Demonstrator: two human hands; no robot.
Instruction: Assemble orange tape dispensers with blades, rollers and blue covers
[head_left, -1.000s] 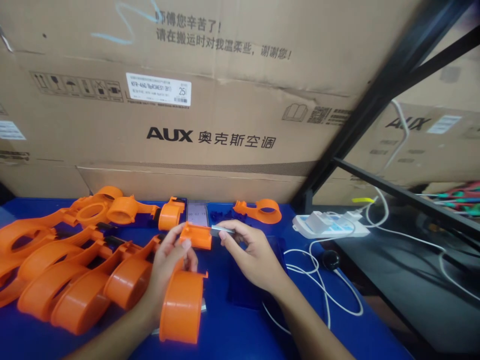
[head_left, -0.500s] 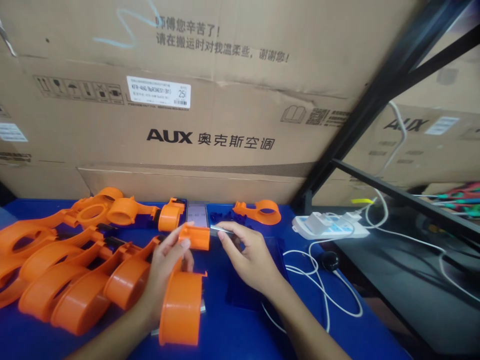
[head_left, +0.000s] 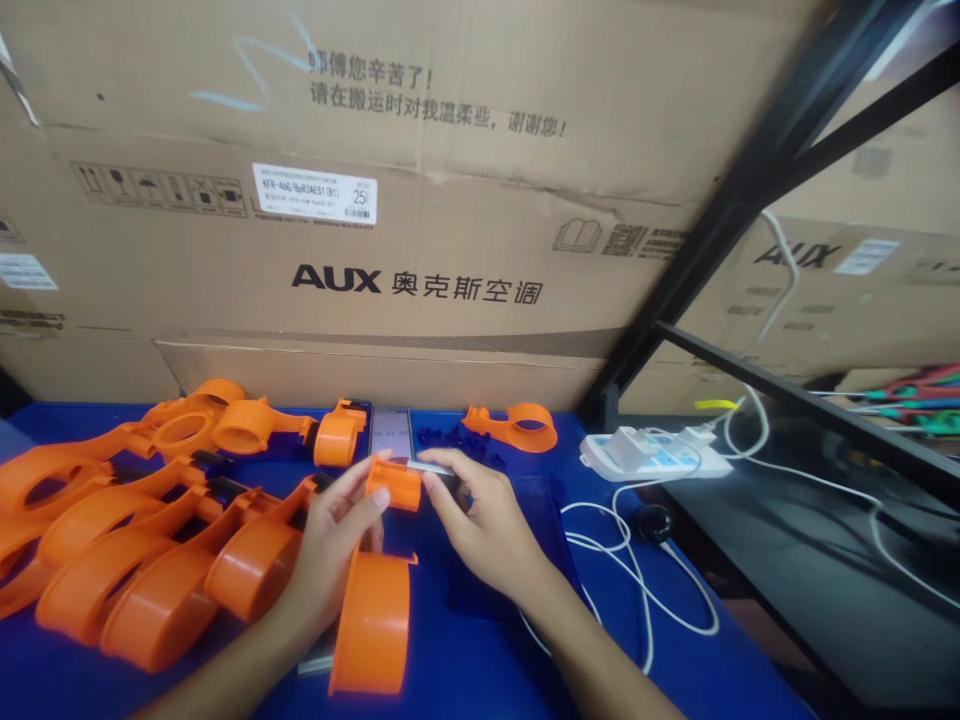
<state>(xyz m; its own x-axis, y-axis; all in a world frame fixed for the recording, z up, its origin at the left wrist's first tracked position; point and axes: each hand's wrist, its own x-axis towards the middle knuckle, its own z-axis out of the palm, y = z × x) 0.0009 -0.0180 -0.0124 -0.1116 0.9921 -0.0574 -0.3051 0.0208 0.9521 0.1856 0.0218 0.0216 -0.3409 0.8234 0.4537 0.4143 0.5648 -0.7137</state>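
Observation:
My left hand [head_left: 330,545] grips an orange plastic tape dispenser [head_left: 373,615], thumb and fingers closed round its upper head [head_left: 395,484]. My right hand [head_left: 480,520] pinches a thin metal blade strip [head_left: 429,466] against the right end of that head. The dispenser's round drum hangs below my left hand, over the blue table [head_left: 465,660].
Several more orange dispensers [head_left: 150,540] lie in a heap at the left. A phone [head_left: 391,433] and a flat orange frame piece [head_left: 517,427] lie at the back. A white power strip [head_left: 652,455] with cables [head_left: 637,560] sits right. Cardboard boxes [head_left: 420,200] wall the rear; a black rack [head_left: 750,180] stands right.
My right hand has pushed the metal strip leftward, further into the orange head. The dispenser has tilted slightly in my left hand.

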